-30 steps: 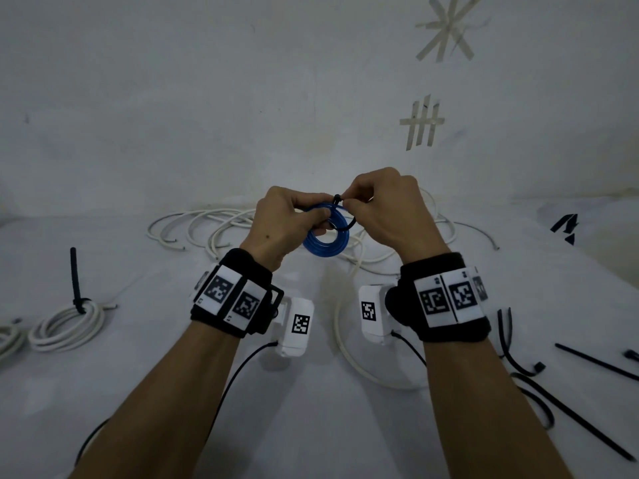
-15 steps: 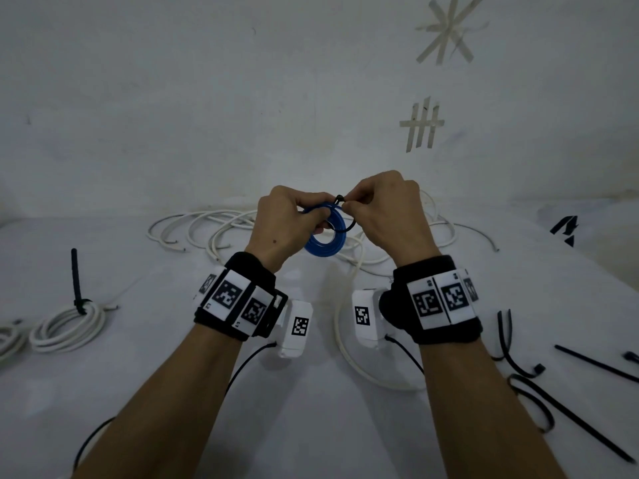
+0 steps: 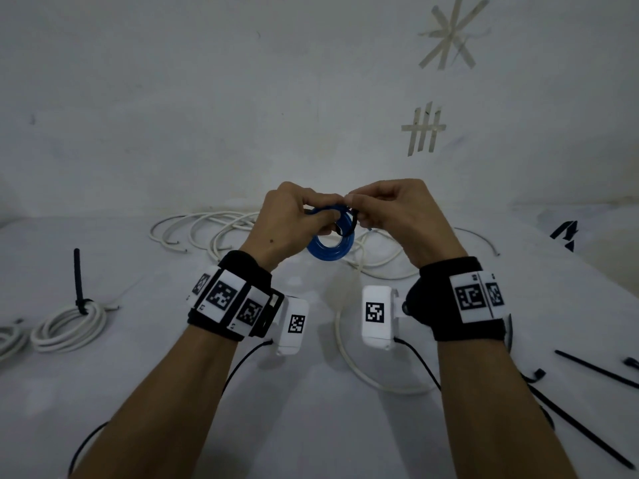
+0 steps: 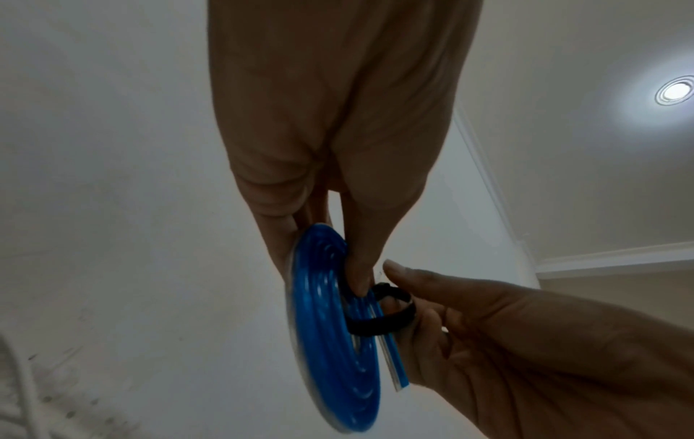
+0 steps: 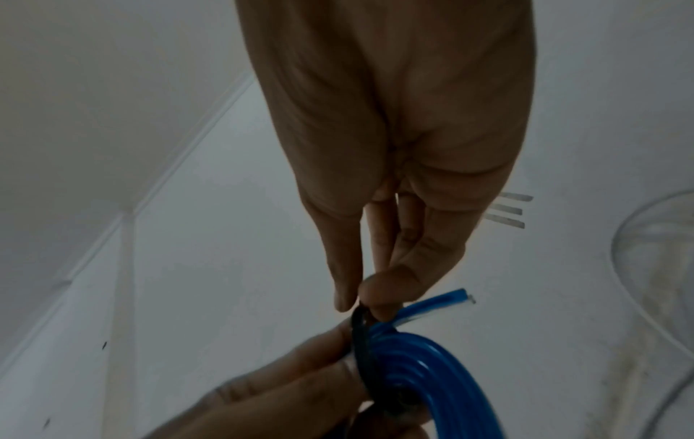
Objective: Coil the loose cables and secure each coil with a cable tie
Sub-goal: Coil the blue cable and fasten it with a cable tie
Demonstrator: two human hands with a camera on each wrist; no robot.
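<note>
I hold a small blue cable coil [image 3: 330,248] up in front of me, above the white table. My left hand [image 3: 294,219] pinches the coil's upper left rim [image 4: 330,320] between thumb and fingers. A black cable tie [image 3: 349,228] loops round the coil's right side [image 4: 390,320]. My right hand [image 3: 387,212] pinches that tie [image 5: 362,335] at the top with thumb and forefinger. The coil's cut blue end [image 5: 439,304] sticks out beside my right fingertips. Where the tie's tail runs is hidden by my fingers.
Loose white cable [image 3: 214,229] sprawls behind my hands, with one strand [image 3: 349,361] curving toward me. A tied white coil [image 3: 69,326] with an upright black tie lies at the left. Spare black cable ties [image 3: 587,433] lie at the right. A white wall stands behind.
Both hands with the blue coil have risen slightly and drawn a little closer together; the grip on coil and tie is the same.
</note>
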